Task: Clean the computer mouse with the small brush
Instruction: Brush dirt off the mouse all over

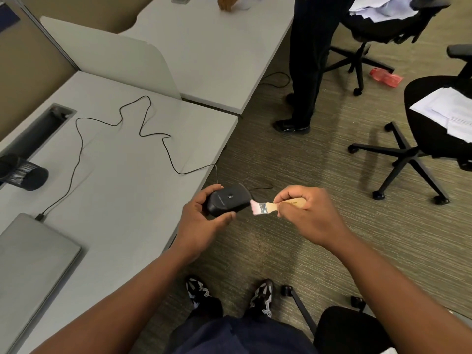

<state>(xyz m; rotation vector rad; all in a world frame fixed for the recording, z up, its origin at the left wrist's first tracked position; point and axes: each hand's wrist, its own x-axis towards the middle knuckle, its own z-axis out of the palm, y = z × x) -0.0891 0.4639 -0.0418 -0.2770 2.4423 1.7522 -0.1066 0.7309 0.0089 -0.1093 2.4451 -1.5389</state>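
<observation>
My left hand (201, 221) grips a black computer mouse (227, 201) just off the desk's edge, turned so its underside faces up. Its thin black cable (112, 123) snakes back across the grey desk (122, 190). My right hand (306, 215) holds a small brush (270, 206) by its wooden handle. The brush's pale pink bristles touch the right end of the mouse.
A closed grey laptop (33, 254) lies at the desk's near left, a black mesh cup (24, 173) on its side further back. Another person (309, 60) stands by the far desk. Office chairs (434, 129) with papers stand on the carpet to the right.
</observation>
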